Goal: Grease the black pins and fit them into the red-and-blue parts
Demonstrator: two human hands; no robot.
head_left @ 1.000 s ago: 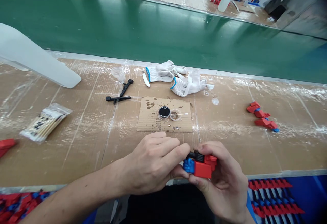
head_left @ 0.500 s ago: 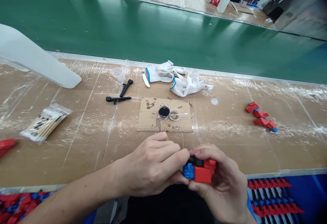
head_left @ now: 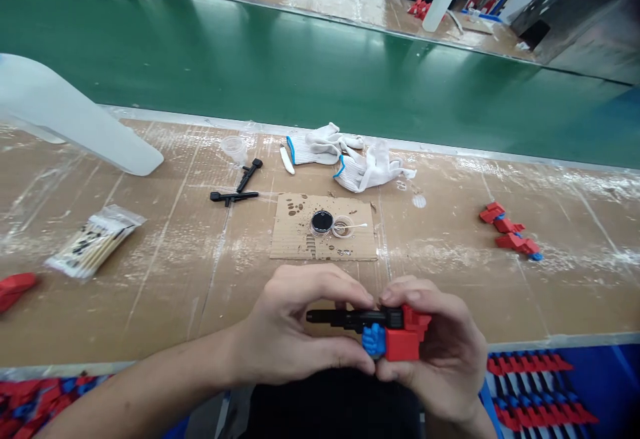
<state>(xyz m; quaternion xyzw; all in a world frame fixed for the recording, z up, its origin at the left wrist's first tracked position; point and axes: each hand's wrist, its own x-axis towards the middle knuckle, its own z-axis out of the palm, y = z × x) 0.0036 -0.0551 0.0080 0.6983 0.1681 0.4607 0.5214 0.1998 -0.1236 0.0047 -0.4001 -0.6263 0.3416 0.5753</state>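
My right hand [head_left: 440, 345] grips a red toy robot arm [head_left: 403, 345] by its red block. A blue fist [head_left: 373, 340] sticks out of the block to the left. Along the top of the arm lies a black toy gun [head_left: 345, 319], its barrel pointing left and lying level. My left hand [head_left: 305, 332] is curved round the barrel, fingertips at the gun's upper side and thumb under the blue fist, so both hands hold the piece. Two more black toy guns, one flat [head_left: 234, 197] and one slanted [head_left: 249, 175], rest on the table.
On a cardboard piece [head_left: 290, 242] stand a black paint pot [head_left: 321, 221] and a small cup with a cotton swab [head_left: 357, 226]. White gloves [head_left: 375, 169], bagged swabs [head_left: 95, 242], red toy parts [head_left: 510, 229] and a white bottle [head_left: 85, 119] surround it. Beyond runs a green belt [head_left: 300, 65]; a person sits opposite.
My left hand has opened out from over the piece, uncovering the gun's barrel and shifting its fingers to the gun's top. The toy arm has moved slightly right.
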